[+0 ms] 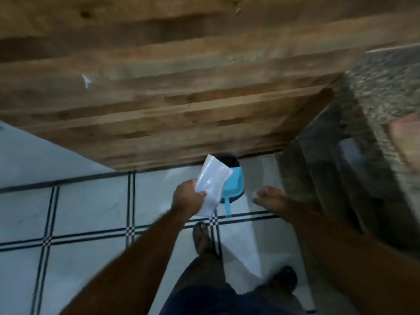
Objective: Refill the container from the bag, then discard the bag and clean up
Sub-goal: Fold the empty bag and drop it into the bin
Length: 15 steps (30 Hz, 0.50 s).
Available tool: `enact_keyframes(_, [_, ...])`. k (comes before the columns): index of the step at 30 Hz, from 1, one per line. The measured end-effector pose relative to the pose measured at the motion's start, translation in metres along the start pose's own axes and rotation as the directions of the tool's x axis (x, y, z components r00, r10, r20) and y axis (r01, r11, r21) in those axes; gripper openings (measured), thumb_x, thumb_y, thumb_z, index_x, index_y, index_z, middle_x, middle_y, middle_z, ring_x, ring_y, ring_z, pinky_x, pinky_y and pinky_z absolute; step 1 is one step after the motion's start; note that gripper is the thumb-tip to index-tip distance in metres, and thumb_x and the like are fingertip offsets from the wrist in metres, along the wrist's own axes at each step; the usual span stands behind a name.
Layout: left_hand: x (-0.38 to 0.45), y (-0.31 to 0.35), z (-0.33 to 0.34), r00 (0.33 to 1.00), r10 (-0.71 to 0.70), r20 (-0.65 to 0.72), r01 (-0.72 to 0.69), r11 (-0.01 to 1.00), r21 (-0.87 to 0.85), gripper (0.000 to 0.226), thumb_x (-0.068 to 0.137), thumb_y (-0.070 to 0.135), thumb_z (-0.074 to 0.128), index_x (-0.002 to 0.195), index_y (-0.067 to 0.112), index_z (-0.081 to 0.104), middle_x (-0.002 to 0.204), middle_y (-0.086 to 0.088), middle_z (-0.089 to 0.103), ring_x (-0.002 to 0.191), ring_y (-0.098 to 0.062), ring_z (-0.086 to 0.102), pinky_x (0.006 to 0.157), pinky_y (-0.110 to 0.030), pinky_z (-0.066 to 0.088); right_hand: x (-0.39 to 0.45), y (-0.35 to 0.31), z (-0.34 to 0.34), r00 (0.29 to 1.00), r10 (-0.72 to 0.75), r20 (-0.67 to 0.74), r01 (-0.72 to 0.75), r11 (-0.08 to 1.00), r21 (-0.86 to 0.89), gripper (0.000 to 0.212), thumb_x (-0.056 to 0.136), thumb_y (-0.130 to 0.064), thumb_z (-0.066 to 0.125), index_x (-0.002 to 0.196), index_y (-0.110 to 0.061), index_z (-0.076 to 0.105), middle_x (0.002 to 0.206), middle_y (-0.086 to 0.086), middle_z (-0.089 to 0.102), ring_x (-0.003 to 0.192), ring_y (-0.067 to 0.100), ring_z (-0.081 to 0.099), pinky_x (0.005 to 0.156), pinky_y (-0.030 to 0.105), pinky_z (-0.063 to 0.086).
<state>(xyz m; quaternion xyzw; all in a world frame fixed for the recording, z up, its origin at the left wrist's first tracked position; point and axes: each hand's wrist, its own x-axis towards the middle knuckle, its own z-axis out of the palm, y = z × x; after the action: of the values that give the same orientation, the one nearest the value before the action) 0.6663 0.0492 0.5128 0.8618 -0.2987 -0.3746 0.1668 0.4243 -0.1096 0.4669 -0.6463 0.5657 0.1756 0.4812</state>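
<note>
My left hand point(187, 196) grips a white, flattened plastic bag point(212, 184) and holds it above the floor. Just beyond the bag, a dark round bin point(229, 161) stands on the floor at the foot of the wooden surface, with a blue dustpan point(234, 185) resting on it, its handle pointing toward me. My right hand point(270, 197) hangs to the right of the dustpan with its fingers loosely curled and nothing in it. The frame is blurred by motion.
A large wooden plank surface point(181, 87) fills the upper frame. A grey speckled stone counter point(386, 92) stands at the right, with dark space under it. White floor tiles with dark grid lines point(91, 212) lie below. My feet point(202, 239) stand near the bin.
</note>
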Motion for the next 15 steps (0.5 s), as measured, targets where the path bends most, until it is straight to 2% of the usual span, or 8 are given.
enact_keyframes(3, [0.04,-0.046,0.002,0.999,-0.039,-0.017,0.04,0.995,0.088,0.031,0.101,0.038,0.065,0.123,0.018,0.073,0.122,-0.009,0.077,0.113,-0.032,0.072,0.096,-0.037,0.057,0.057,-0.002,0.061,0.996,0.055,0.065,-0.063,0.991,0.12,0.018,0.1,-0.03,0.075,0.1,-0.017,0.063,0.095,0.008,0.063,0.073,0.012,0.056,0.056,0.02,0.046])
enact_keyframes(4, [0.053,-0.062,0.007,0.999,-0.047,-0.019,0.049,0.99,0.131,0.032,0.103,0.041,0.061,0.121,0.019,0.074,0.121,-0.009,0.077,0.112,-0.033,0.073,0.095,-0.037,0.056,0.075,-0.002,0.08,0.994,0.081,0.068,-0.091,0.983,0.156,0.018,0.1,-0.024,0.075,0.092,-0.019,0.06,0.085,0.007,0.059,0.068,0.011,0.054,0.053,0.017,0.045])
enact_keyframes(6, [0.079,-0.089,0.02,0.997,-0.079,-0.007,0.079,0.984,0.161,0.03,0.104,0.04,0.058,0.118,0.019,0.074,0.116,-0.007,0.078,0.108,-0.03,0.074,0.086,-0.033,0.054,0.108,-0.001,0.116,0.99,0.132,0.053,-0.141,0.963,0.228,0.025,0.1,-0.014,0.075,0.089,-0.023,0.055,0.084,0.002,0.055,0.067,0.008,0.049,0.047,0.011,0.041])
enact_keyframes(8, [0.101,-0.11,0.036,0.993,-0.116,-0.006,0.115,0.979,0.168,0.031,0.105,0.04,0.059,0.12,0.018,0.073,0.111,-0.005,0.077,0.098,-0.026,0.073,0.078,-0.029,0.046,0.15,0.008,0.151,0.975,0.21,0.079,-0.224,0.924,0.309,0.02,0.098,-0.015,0.078,0.101,-0.02,0.058,0.1,0.008,0.058,0.067,0.008,0.049,0.044,0.009,0.039])
enact_keyframes(9, [0.113,-0.12,0.046,0.992,-0.127,-0.013,0.127,0.977,0.17,0.032,0.105,0.041,0.059,0.121,0.017,0.073,0.108,-0.004,0.076,0.093,-0.023,0.07,0.076,-0.028,0.043,0.172,0.017,0.17,0.962,0.254,0.105,-0.274,0.911,0.308,0.028,0.097,-0.02,0.08,0.116,-0.015,0.06,0.108,0.009,0.057,0.068,0.009,0.051,0.046,0.012,0.042])
enact_keyframes(11, [0.136,-0.139,0.069,0.988,-0.156,-0.02,0.157,0.973,0.167,0.033,0.104,0.039,0.061,0.125,0.017,0.073,0.108,-0.005,0.076,0.093,-0.022,0.068,0.077,-0.029,0.042,0.213,0.038,0.205,0.932,0.344,0.118,-0.364,0.877,0.314,0.063,0.093,-0.028,0.084,0.144,-0.007,0.052,0.114,0.01,0.057,0.074,0.013,0.057,0.054,0.023,0.043])
enact_keyframes(13, [0.156,-0.156,0.097,0.979,-0.199,-0.031,0.201,0.97,0.135,0.032,0.101,0.034,0.066,0.128,0.018,0.072,0.118,-0.01,0.078,0.106,-0.031,0.072,0.082,-0.029,0.045,0.243,0.057,0.227,0.911,0.393,0.127,-0.413,0.853,0.319,0.074,0.093,-0.031,0.084,0.149,-0.004,0.045,0.111,0.009,0.056,0.079,0.016,0.057,0.057,0.027,0.042])
enact_keyframes(15, [0.172,-0.17,0.125,0.969,-0.241,-0.05,0.245,0.965,0.096,0.034,0.099,0.032,0.067,0.129,0.018,0.072,0.12,-0.011,0.078,0.112,-0.034,0.072,0.083,-0.028,0.045,0.271,0.074,0.245,0.893,0.427,0.144,-0.45,0.831,0.327,0.066,0.092,-0.029,0.084,0.141,-0.007,0.045,0.101,0.006,0.055,0.074,0.012,0.053,0.056,0.027,0.041])
